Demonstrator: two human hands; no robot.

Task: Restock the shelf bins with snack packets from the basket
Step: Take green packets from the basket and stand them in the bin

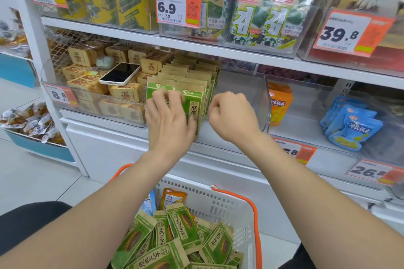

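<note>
A clear shelf bin (240, 91) on the middle shelf holds upright rows of green and tan snack packets (192, 85) in its left half; its right half is bare. My left hand (168, 120) lies spread against the front green packets, fingers on their faces. Beside it, my right hand (231, 113) is curled at the bin's front lip, and nothing shows in it. Below, a white basket (220, 203) with orange handles holds several loose green packets (179, 240) plus an orange one (173, 197).
A phone (120, 73) rests on tan packets in the left-hand bin. Orange pouches (278, 105) and blue pouches (349, 124) fill bins to the right. Price tags hang on the shelf edges. Seaweed packs stand on the shelf above. A blue tub of snacks (32, 124) sits far left.
</note>
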